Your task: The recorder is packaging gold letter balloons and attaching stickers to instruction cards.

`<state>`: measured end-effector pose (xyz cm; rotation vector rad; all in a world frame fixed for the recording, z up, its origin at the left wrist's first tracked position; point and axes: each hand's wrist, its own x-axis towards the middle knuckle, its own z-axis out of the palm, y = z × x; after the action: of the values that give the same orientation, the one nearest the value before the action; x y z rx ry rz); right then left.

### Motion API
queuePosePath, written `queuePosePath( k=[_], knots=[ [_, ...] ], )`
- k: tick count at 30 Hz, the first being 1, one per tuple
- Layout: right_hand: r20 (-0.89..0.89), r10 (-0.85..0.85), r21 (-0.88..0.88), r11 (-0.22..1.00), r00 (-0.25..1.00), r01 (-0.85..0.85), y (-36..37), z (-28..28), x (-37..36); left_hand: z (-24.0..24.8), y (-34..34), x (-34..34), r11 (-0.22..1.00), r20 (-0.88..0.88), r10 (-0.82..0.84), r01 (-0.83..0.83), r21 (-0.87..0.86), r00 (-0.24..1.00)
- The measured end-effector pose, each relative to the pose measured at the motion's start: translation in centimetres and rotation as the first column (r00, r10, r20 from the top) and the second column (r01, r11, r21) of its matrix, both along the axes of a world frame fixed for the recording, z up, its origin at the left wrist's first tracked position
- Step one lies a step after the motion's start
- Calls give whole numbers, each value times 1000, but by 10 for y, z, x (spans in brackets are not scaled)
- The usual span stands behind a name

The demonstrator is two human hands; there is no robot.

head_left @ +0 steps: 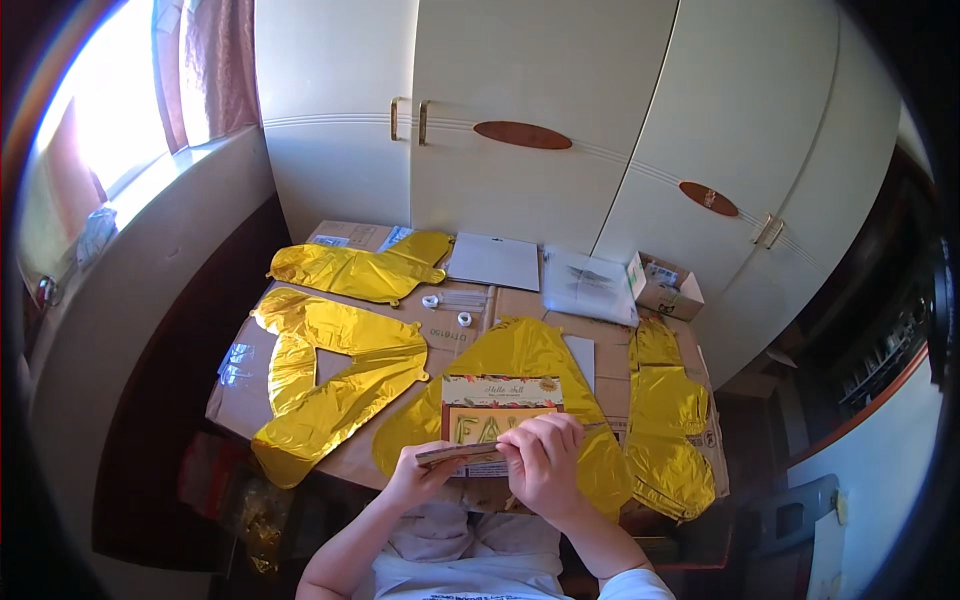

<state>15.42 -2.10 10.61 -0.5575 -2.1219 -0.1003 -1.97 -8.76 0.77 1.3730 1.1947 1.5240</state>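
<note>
Cream cabinets (540,60) back a cardboard-covered surface (445,350), where a thin, flat, brown-edged card piece (460,454) hangs above the near edge, its left end grasped by the left hand (425,472), its right pinched by the right hand (540,455). It looks light, stiff yet creasable, best held by its edges. A printed, autumn-coloured packet (500,392) and slippery-looking, flat gold foil shapes (370,328) crowd close; an open cardboard box (660,297) occupies the far right corner.
</note>
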Motion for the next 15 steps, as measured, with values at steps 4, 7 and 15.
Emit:
queuePosePath(
  k=[4, 7, 15],
  knots=[
    [28, 14, -49, 999, 1000, -13, -1, 4, 0, 4, 1, 1, 1000, -14, -6, 6, 8, 1000],
    [5, 16, -36, 999, 1000, -16, -1, 7, 1, 5, 0, 1, 1000, -33, -1, 2, 10, 999],
    [31, -34, 15, 999, 999, 34, 6, 13, 17, -3, 1, 1, 1000, 12, 8, -8, -9, 1000]
  ],
)
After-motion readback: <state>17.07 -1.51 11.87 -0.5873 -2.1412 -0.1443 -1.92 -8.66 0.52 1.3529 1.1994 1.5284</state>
